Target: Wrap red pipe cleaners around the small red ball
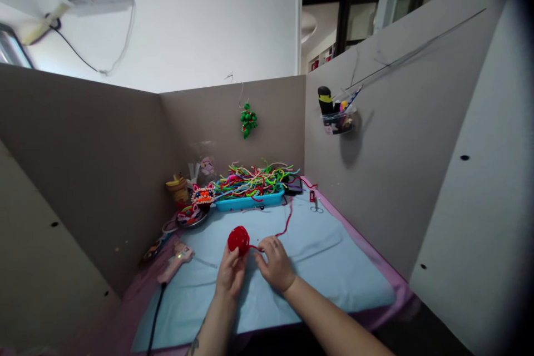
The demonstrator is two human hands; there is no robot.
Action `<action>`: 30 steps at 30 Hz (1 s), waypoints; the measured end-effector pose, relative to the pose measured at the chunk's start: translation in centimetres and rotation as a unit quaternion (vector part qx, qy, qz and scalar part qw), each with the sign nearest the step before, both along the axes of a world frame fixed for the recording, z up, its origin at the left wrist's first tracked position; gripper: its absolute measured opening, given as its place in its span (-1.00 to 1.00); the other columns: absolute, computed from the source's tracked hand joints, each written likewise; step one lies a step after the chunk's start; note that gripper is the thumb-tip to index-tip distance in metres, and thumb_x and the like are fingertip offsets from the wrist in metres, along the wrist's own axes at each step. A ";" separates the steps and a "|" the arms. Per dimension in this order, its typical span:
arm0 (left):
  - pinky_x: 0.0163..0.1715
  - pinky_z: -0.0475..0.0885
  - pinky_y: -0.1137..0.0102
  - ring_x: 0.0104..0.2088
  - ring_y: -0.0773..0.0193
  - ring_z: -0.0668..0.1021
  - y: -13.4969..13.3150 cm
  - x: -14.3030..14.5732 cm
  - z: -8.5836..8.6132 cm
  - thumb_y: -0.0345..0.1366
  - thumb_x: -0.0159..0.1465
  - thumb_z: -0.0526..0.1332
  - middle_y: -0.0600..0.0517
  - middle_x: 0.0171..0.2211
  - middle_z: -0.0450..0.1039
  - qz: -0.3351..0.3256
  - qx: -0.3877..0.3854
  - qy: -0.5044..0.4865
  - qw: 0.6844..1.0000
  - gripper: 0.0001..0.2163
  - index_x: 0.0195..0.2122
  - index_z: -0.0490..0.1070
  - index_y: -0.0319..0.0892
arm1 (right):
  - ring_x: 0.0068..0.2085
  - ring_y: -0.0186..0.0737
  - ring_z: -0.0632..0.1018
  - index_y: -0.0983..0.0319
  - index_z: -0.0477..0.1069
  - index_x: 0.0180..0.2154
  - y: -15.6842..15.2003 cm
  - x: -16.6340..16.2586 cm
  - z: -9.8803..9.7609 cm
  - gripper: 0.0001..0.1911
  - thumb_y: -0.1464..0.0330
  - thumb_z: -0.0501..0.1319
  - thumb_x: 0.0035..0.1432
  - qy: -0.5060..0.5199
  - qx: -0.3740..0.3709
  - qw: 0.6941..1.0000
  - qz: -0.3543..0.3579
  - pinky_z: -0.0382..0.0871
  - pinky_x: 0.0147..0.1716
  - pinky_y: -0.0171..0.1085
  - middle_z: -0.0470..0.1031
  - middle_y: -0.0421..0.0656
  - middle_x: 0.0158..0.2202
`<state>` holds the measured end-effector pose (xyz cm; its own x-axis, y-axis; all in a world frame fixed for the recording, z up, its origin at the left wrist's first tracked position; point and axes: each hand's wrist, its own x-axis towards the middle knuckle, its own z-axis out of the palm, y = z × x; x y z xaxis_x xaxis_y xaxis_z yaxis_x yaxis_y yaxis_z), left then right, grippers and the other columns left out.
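Observation:
In my left hand [232,273] I hold a round red coil [238,240], thumb across its near face and the fingers behind it. From the coil's right side runs a fuzzy red strand [287,221], which looks like yarn or pipe cleaner. My right hand [275,261] pinches this strand a short way from the coil. Beyond my fingers the strand trails across the blue cloth [321,267] toward the back of the table. Both hands are just above the cloth.
A blue tray [250,201] heaped with colourful pipe cleaners stands at the back. To the left lies a pink glue gun [177,261] with its black cord. Scissors [316,208] lie at the right rear. A metal dish [196,218] holds fuzzy crafts. Grey partitions [233,122] enclose the table.

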<state>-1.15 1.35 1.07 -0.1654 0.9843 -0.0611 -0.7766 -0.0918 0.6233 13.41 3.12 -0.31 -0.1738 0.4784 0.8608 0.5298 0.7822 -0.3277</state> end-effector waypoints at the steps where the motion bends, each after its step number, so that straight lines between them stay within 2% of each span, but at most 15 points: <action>1: -0.11 0.49 0.43 -0.14 0.27 0.59 0.0 0.1 0.1 -0.54 0.05 0.27 0.01 -0.10 0.54 0.000 0.000 0.000 1.000 -0.49 0.04 0.36 -0.06 | -0.16 -0.09 0.40 0.20 0.29 -0.21 0.0 0.0 0.1 -0.90 0.43 0.10 0.19 0.007 -0.002 1.000 -0.011 0.36 -0.13 -0.04 0.37 -0.08 -0.26; 4: -0.09 0.49 0.39 -0.13 0.24 0.58 0.1 0.3 0.3 -0.57 0.02 0.26 0.02 -0.16 0.57 0.008 -0.004 -0.011 1.000 -0.51 -0.01 0.41 -0.10 | 0.12 0.09 0.26 0.20 0.26 -0.07 0.0 0.4 0.1 -0.72 0.41 0.14 0.15 0.049 0.026 0.995 -0.078 0.23 0.04 0.13 0.26 0.05 0.04; 6: -0.09 0.50 0.38 -0.15 0.24 0.59 0.4 0.4 0.3 -0.58 0.02 0.26 0.02 -0.19 0.58 0.018 -0.011 -0.021 1.000 -0.55 -0.05 0.43 -0.12 | 0.19 0.12 0.20 0.18 0.26 -0.06 -0.1 0.7 0.1 -0.69 0.44 0.13 0.13 0.045 0.048 0.995 -0.080 0.18 0.07 0.17 0.22 0.04 0.10; 8: -0.13 0.51 0.40 -0.21 0.26 0.60 0.9 0.4 0.3 -0.58 0.01 0.24 0.01 -0.23 0.59 0.030 -0.022 -0.030 0.999 -0.58 -0.08 0.45 -0.15 | 0.09 0.04 0.33 0.17 0.32 -0.14 -0.3 0.8 0.1 -0.76 0.47 0.11 0.12 -0.020 0.059 0.998 -0.011 0.25 0.02 0.07 0.36 -0.01 -0.03; 10: -0.19 0.52 0.43 -0.28 0.27 0.61 1.3 0.3 0.1 -0.59 0.01 0.23 0.00 -0.27 0.59 0.037 -0.040 -0.039 0.998 -0.60 -0.11 0.46 -0.17 | -0.12 -0.08 0.44 0.18 0.37 -0.24 -0.4 0.6 0.1 -0.83 0.48 0.09 0.14 -0.113 0.042 0.990 0.070 0.32 -0.08 -0.06 0.45 -0.07 -0.25; 13: -0.21 0.52 0.42 -0.31 0.26 0.61 1.7 0.2 0.0 -0.59 0.01 0.23 0.00 -0.31 0.59 0.036 -0.047 -0.047 0.997 -0.61 -0.11 0.46 -0.18 | -0.24 -0.13 0.44 0.18 0.41 -0.30 -0.5 0.1 0.4 -0.87 0.47 0.10 0.16 -0.172 -0.022 0.980 0.102 0.33 -0.15 -0.13 0.47 -0.10 -0.36; 15: -0.19 0.52 0.41 -0.27 0.25 0.61 1.6 0.3 -0.1 -0.58 0.00 0.24 0.01 -0.29 0.59 0.036 -0.025 -0.047 0.998 -0.57 -0.08 0.45 -0.15 | -0.15 -0.10 0.44 0.18 0.42 -0.28 -0.4 0.0 0.6 -0.85 0.47 0.11 0.15 -0.145 -0.056 0.986 0.069 0.28 -0.06 -0.08 0.49 -0.08 -0.28; 18: -0.14 0.51 0.41 -0.19 0.25 0.60 1.4 0.4 -0.1 -0.57 -0.01 0.28 0.03 -0.21 0.58 0.027 0.011 -0.023 0.999 -0.53 -0.06 0.43 -0.09 | 0.10 0.04 0.32 0.16 0.43 -0.16 -0.1 0.4 0.7 -0.75 0.49 0.13 0.11 -0.065 -0.081 0.993 -0.053 0.07 0.11 0.14 0.42 -0.03 -0.04; 20: -0.11 0.49 0.42 -0.14 0.25 0.59 1.3 0.6 -0.1 -0.54 0.00 0.30 0.03 -0.15 0.57 0.019 0.018 -0.003 1.000 -0.56 -0.07 0.44 -0.08 | 0.15 0.10 0.27 0.17 0.42 -0.08 0.1 0.8 0.6 -0.68 0.50 0.12 0.11 -0.019 -0.081 0.990 -0.113 0.00 0.13 0.22 0.38 0.02 0.02; 21: -0.10 0.49 0.42 -0.11 0.24 0.58 1.3 0.6 -0.1 -0.52 0.00 0.32 0.02 -0.13 0.56 0.020 0.018 0.001 1.000 -0.58 -0.08 0.44 -0.09 | 0.11 0.08 0.33 0.18 0.42 -0.08 0.1 0.9 0.5 -0.68 0.50 0.11 0.12 -0.012 -0.078 0.992 -0.100 0.07 0.11 0.18 0.40 0.03 -0.03; 22: -0.09 0.48 0.42 -0.10 0.24 0.57 1.3 0.6 -0.1 -0.51 0.00 0.33 0.01 -0.12 0.56 0.024 0.015 0.002 1.000 -0.59 -0.10 0.45 -0.10 | 0.02 0.02 0.40 0.19 0.44 -0.11 0.2 0.9 0.3 -0.69 0.51 0.09 0.12 -0.020 -0.077 0.995 -0.056 0.17 0.07 0.11 0.44 0.01 -0.11; 25: -0.07 0.46 0.42 -0.08 0.22 0.56 1.3 0.7 -0.1 -0.49 -0.01 0.35 -0.01 -0.12 0.56 0.023 0.008 0.001 1.000 -0.60 -0.11 0.45 -0.13 | -0.21 -0.13 0.48 0.18 0.47 -0.24 0.4 0.4 -0.1 -0.75 0.52 0.09 0.12 -0.070 -0.115 0.985 0.109 0.36 -0.13 -0.13 0.49 -0.09 -0.30; 26: -0.06 0.45 0.41 -0.07 0.21 0.56 1.2 0.7 -0.1 -0.49 -0.02 0.35 -0.02 -0.12 0.56 0.013 0.010 0.006 1.000 -0.58 -0.10 0.45 -0.13 | -0.23 -0.15 0.48 0.18 0.47 -0.27 0.6 0.1 -0.2 -0.78 0.50 0.10 0.13 -0.061 -0.142 0.980 0.122 0.37 -0.17 -0.16 0.50 -0.10 -0.32; 28: -0.02 0.42 0.38 -0.06 0.19 0.55 1.0 0.8 -0.1 -0.47 -0.02 0.36 -0.03 -0.11 0.55 -0.015 0.023 0.021 0.999 -0.55 -0.07 0.44 -0.13 | -0.28 -0.17 0.48 0.20 0.47 -0.32 0.9 -0.1 -0.3 -0.83 0.42 0.10 0.17 0.003 -0.200 0.974 0.104 0.38 -0.24 -0.20 0.50 -0.11 -0.35; 30: 0.01 0.39 0.34 -0.04 0.17 0.54 0.7 0.9 0.1 -0.46 -0.04 0.37 -0.04 -0.08 0.54 -0.046 0.041 0.037 0.997 -0.53 -0.05 0.43 -0.13 | -0.30 -0.18 0.49 0.21 0.47 -0.26 1.4 0.0 -0.3 -0.81 0.31 0.11 0.20 0.094 -0.258 0.957 0.097 0.38 -0.30 -0.23 0.51 -0.10 -0.32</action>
<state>-0.26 2.10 1.12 -0.0757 0.9967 0.0289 -0.7363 -0.0755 0.6725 13.42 4.57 -0.62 -0.1686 0.8219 0.5440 0.2848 0.5690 -0.7714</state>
